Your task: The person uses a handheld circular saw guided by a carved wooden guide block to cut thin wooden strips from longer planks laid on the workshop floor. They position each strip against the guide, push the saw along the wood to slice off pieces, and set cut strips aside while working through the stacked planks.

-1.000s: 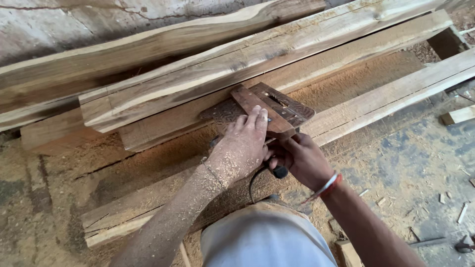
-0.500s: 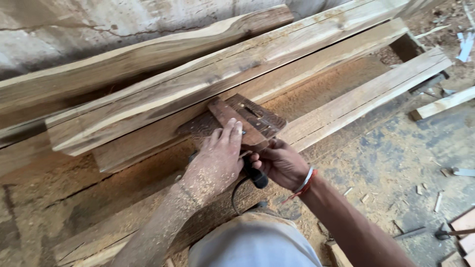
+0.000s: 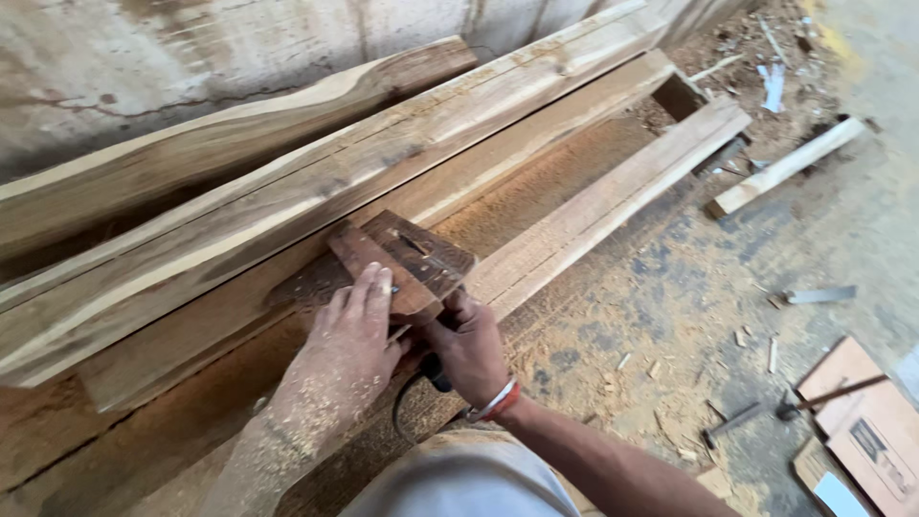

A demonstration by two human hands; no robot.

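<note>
A hand-held power tool [image 3: 416,257] with a rusty brown metal plate lies on a long rough wooden plank [image 3: 593,206]. My left hand [image 3: 352,337], dusted with sawdust, presses down on the near end of the plate, fingers over its edge. My right hand [image 3: 469,349], with a red and white band at the wrist, grips the tool's dark handle just behind the plate. A black cord [image 3: 407,412] loops down from the handle. The tool's underside is hidden.
Thick planks [image 3: 287,191] are stacked against a stained wall on the left. Sawdust covers the floor. On the right lie a short wooden batten [image 3: 785,168], wood chips, a thin hand tool [image 3: 831,394] and a cardboard box [image 3: 866,426].
The view has swung so that more floor shows on the right and the planks' far ends come into sight. Both hands keep their hold on the tool.
</note>
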